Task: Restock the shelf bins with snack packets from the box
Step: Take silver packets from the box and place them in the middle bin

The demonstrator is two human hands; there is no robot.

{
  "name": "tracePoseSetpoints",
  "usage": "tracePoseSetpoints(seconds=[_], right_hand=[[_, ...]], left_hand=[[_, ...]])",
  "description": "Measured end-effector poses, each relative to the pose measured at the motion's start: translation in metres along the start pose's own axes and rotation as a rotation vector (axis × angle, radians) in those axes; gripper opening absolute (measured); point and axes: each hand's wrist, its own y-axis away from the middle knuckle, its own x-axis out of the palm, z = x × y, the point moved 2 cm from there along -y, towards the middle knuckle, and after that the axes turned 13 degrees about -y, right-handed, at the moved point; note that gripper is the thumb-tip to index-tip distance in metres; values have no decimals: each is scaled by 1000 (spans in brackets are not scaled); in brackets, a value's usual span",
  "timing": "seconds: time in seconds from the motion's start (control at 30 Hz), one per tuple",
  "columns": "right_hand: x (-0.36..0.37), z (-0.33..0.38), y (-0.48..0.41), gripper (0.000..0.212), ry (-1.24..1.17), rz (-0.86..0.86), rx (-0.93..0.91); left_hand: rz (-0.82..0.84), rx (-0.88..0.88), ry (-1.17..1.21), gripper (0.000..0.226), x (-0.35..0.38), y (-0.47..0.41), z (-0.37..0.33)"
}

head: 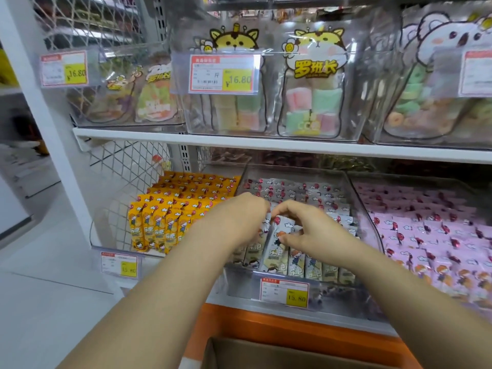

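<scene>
Both hands reach into the middle clear bin [367, 209] on the lower shelf, which is packed with rows of grey snack packets [308, 193]. My left hand [234, 217] curls its fingers over the tops of the front-row packets at the bin's left side. My right hand [306, 230] pinches one grey packet [277, 246] that stands tilted in the front row. The cardboard box [266, 352] shows at the bottom edge, below the shelf; its inside is hidden.
A bin of yellow packets [170, 209] sits to the left and a bin of pink packets [431, 230] to the right. Upper-shelf clear bins [226, 123] hold candy bags. An orange shelf base [292, 331] runs below. White floor lies at left.
</scene>
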Motion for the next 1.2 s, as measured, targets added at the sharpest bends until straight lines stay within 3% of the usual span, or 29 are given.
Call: tracePoseSetpoints(seconds=[0.23,0.43,0.57,0.93,1.2], right_hand=[[5,-8,-10,33,39,-8,59],[6,-14,-11,36,8,-4,66],[9,-14,-13,37,-2,22,92],[19,-23,-22,30,107,90,61],[28,-26,-23,34,255,128,24]], left_hand=[[93,131,-102,53,4,-26,12],[-15,210,-73,61,23,-17,21],[-117,162,-146,68,33,-9,29],[-61,40,30,38,43,-10,31],[-73,15,-214,31,50,-10,15]])
